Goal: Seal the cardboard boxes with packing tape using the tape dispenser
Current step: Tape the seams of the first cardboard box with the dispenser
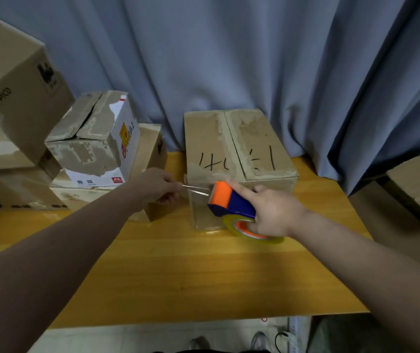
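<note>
Left grip (158,186) pinches the tape (195,189), right grip (275,210) clasps the tape dispenser (229,202) at the box (242,143) front: sealing looks barely begun.

PICO on tall box (18,80); JDL on white box (133,138).

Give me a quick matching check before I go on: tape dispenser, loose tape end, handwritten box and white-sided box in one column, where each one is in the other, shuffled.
Things
1. tape dispenser
2. loose tape end
3. handwritten box
4. white-sided box

Places
a. on top of the box stack at the left
b. gripped by the right hand
c. pinched by the left hand
d. standing on the table, in front of the curtain

Pairs: 1-b, 2-c, 3-d, 4-a.
</note>
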